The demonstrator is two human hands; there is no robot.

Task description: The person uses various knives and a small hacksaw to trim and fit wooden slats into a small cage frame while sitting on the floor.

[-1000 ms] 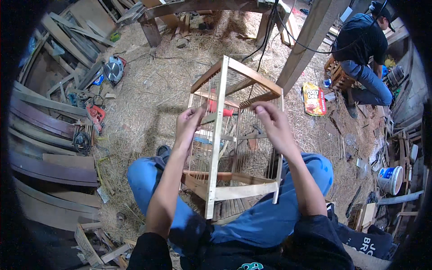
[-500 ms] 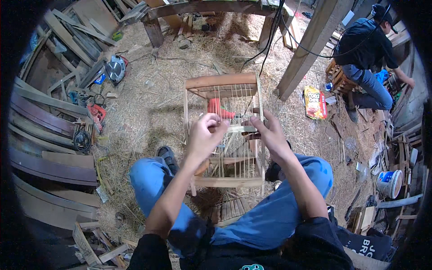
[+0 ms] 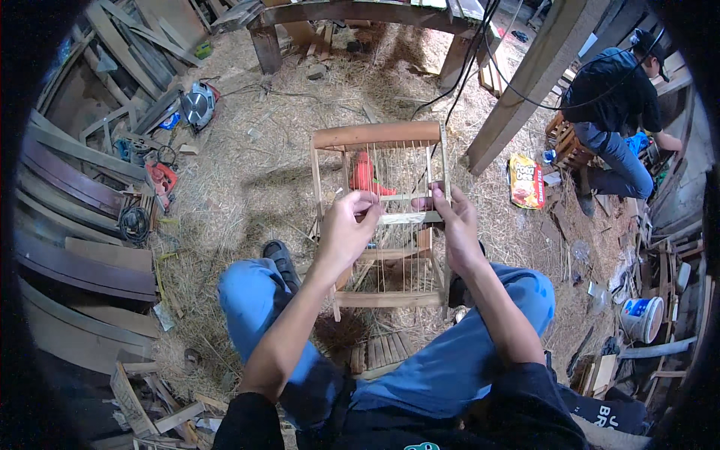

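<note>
A cage-like wooden frame (image 3: 390,300) with thin upright rods stands between my knees. A pale crossbar (image 3: 409,218) spans its middle. My left hand (image 3: 346,226) is closed in a pinch near the crossbar's left end, beside a rod; what lies between its fingertips is too small to make out. My right hand (image 3: 456,225) grips the crossbar's right end, next to the frame's right upright. The frame's top rail (image 3: 376,134) is a wide, rounded brown piece. Behind the rods lies a red object (image 3: 363,174), partly hidden.
Straw covers the floor. A circular saw (image 3: 199,106), a red power tool (image 3: 160,180) and stacked boards (image 3: 82,262) lie left. At right are a slanted post (image 3: 525,97), a yellow-red snack bag (image 3: 526,182), a white bucket (image 3: 641,320) and a crouching person (image 3: 611,112).
The frame stands slightly farther right in view and more upright. My right hand's fingers have drawn closer together around the crossbar's end; my left hand keeps its pinch.
</note>
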